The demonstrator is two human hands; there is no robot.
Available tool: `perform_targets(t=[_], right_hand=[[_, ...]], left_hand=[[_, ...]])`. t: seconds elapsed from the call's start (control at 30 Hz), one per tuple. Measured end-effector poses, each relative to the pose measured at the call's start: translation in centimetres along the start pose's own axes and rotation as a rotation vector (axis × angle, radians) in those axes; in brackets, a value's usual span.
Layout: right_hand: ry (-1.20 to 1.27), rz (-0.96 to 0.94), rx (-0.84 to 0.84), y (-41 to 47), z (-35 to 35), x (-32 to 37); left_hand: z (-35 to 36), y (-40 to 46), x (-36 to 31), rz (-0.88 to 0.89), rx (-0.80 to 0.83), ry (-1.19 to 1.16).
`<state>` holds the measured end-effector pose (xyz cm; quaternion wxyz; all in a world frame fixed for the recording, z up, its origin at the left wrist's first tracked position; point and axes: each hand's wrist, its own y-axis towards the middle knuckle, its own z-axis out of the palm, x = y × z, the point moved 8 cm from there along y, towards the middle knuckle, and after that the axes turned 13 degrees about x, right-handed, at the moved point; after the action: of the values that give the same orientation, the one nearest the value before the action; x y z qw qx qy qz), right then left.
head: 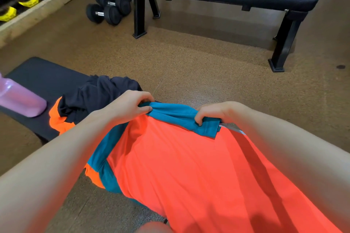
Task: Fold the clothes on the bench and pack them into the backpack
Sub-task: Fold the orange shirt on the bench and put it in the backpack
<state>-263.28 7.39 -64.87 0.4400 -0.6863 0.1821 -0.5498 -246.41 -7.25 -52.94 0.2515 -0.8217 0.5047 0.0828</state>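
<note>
Both hands, left (126, 105) and right (214, 112), gripping orange shirt's (189, 166) teal waistband. Dark garment (98, 94) heaped far left on desk (47, 79).

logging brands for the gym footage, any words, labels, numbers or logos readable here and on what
No text can be read in this frame.
White tag at the teal collar of the orange shirt: too small and blurred to read.
Yellow bands on the racked dumbbells: no legible numbers.
Black dumbbells on the floor: no markings visible.
Pink bottle: no label showing.
</note>
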Motion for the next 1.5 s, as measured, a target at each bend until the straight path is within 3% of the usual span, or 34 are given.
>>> perform_targets(t=[0.17,0.33,0.5,0.7,0.77,0.87,1.0,1.2,1.33,1.4,1.5], right_hand=[[-0.004,-0.011,-0.049,-1.2,-0.8,0.2],[-0.329,-0.005,-0.204,-4.0,-2.3,1.8],[-0.73,-0.102,-0.509,-9.3,-1.6,5.1],[-1.262,-0.398,-1.015,-14.5,8.3,5.9],[-1.344,-0.458,-1.027,-13.1,13.2,4.6],[-1.403,-0.383,-0.96,-9.2,17.9,1.4],[-1.228,-0.251,-0.941,-8.9,17.8,0.2],[-0.887,-0.33,-0.808,-13.9,15.3,-2.1],[-0.678,-0.294,-0.914,-18.2,10.7,-8.0],[-0.649,-0.197,-0.958,-19.6,7.9,-10.7],[-0.628,-0.108,-0.891,-20.7,5.0,-13.0]], left_hand=[[0.1,0.1,-0.3,0.03,0.009,0.062],[0.3,0.0,-0.5,0.045,0.021,0.108],[0.9,-0.6,-1.4,0.026,-0.015,0.246],[2.1,-3.0,-2.9,0.127,-0.132,0.542],[3.4,-3.8,-3.4,0.173,-0.096,0.64],[5.2,-4.8,-3.3,0.152,-0.095,0.763],[5.8,-5.0,-3.0,0.004,-0.119,0.772],[5.5,-4.7,-4.6,-0.135,0.01,0.791],[7.0,-4.8,-13.2,0.121,0.001,0.45],[9.5,-4.5,-18.1,0.215,0.1,0.259],[13.5,-2.8,-23.7,0.264,0.18,0.298]])
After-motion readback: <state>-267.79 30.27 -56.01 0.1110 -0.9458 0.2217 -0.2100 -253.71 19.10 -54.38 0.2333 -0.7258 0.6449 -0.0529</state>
